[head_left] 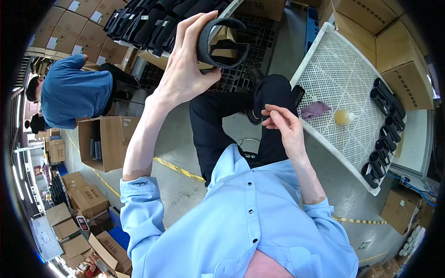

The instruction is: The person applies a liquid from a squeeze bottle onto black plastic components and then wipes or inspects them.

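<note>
Raised in front of me, my left hand [183,69] is closed around a dark grey, hollow, curved shell [204,45]. The shell has a mesh-like surface and a gap in its side, and my fingers and thumb press on its left edge. Over my right knee hovers my right hand [285,127], its fingers loosely bent and slightly apart with nothing visible in them. To its right a crumpled mauve cloth [316,110] and a small bottle of yellowish liquid [343,116] rest on a white perforated tray [324,69].
Several black hollow pieces [382,146] line the tray's right edge. Many dark pieces [148,25] are piled at the far left, beside a black pallet [259,37]. Cardboard boxes [113,143] stand on both sides. A person in a blue shirt [76,90] bends at the left.
</note>
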The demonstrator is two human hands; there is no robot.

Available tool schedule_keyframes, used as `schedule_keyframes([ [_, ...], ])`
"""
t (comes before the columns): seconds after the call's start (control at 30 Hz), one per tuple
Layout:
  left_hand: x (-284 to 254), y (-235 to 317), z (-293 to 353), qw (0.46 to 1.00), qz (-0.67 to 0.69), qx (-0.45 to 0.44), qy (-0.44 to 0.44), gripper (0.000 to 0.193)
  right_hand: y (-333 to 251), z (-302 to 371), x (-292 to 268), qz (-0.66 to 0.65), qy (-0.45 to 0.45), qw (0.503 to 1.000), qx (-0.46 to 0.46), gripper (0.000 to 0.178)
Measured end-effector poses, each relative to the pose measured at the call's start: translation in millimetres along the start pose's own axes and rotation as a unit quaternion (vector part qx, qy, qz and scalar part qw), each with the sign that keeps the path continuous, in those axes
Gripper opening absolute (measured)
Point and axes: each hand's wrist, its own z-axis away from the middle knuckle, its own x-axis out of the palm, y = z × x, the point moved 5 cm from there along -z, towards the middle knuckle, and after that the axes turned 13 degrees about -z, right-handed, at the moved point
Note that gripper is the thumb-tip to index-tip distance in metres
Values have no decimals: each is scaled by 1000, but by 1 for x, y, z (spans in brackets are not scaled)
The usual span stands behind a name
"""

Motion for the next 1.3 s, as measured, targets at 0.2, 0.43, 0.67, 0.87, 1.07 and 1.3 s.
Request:
schedule_keyframes([
  [0.2, -7, 5, 1, 999, -34, 29, 15, 101, 3, 2, 2, 1, -7, 1000, 1, 28],
  [0.43, -9, 2, 2, 996, -28, 77, 36, 97, 8, 5, 4, 26, -21, 999, 17, 25],
  [0.67, -7, 12, 4, 994, -7, 102, 45, 99, 3, 1, 11, 7, -49, 998, 45, 33],
  [0.87, 12, 32, 10, 991, 18, 131, 18, 93, -48, -20, 53, -196, -117, 966, 121, 43],
  [1.07, 30, 56, 32, 980, -26, 193, -35, 88, -46, -35, 49, -201, -171, 951, 164, 49],
  [1.3, 45, 51, 76, 996, 35, 61, -54, 88, -39, -26, 50, -51, -120, 988, -78, 55],
])
